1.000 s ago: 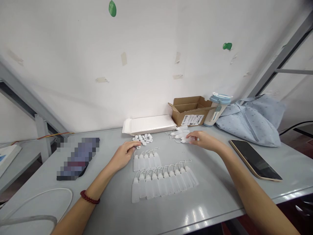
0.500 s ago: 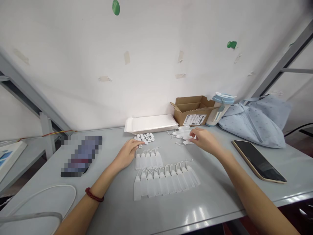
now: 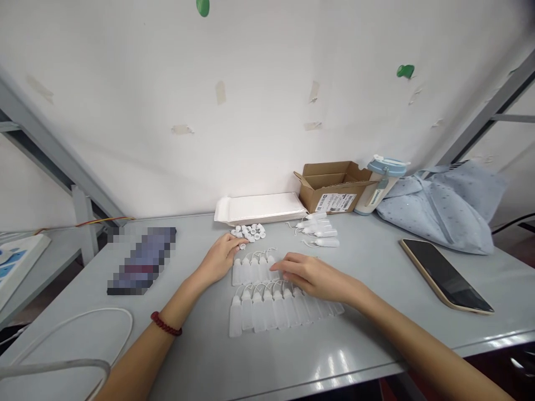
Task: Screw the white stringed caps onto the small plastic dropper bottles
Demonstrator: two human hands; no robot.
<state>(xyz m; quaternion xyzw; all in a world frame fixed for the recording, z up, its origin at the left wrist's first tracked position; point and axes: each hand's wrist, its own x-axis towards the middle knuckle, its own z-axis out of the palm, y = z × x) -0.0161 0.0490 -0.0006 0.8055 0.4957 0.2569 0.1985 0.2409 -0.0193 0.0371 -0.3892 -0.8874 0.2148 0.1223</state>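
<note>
A blue-lidded cup (image 3: pixel 374 192) stands beside a pale-blue bag (image 3: pixel 438 211) — a phone (image 3: pixel 447 275) lies nearer, a grey cable (image 3: pixel 54 366) curves at left.

Bare table (image 3: pixel 251 367) ran in front of the long bottle row (image 3: pixel 259 312), and another open patch lay between the loose bottles (image 3: pixel 320 229) and the phone (image 3: pixel 446 277). The right hand (image 3: pixel 311 277) barred the short bottle row (image 3: pixel 253 272) from the right. The left hand (image 3: pixel 219 259) and caps (image 3: pixel 251 231) closed its upper left. Packet (image 3: pixel 263 208), box (image 3: pixel 309 197), cup (image 3: pixel 373 195) and bag (image 3: pixel 434 214) walled off the back. A cable (image 3: pixel 54 366) crossed the left front.
</note>
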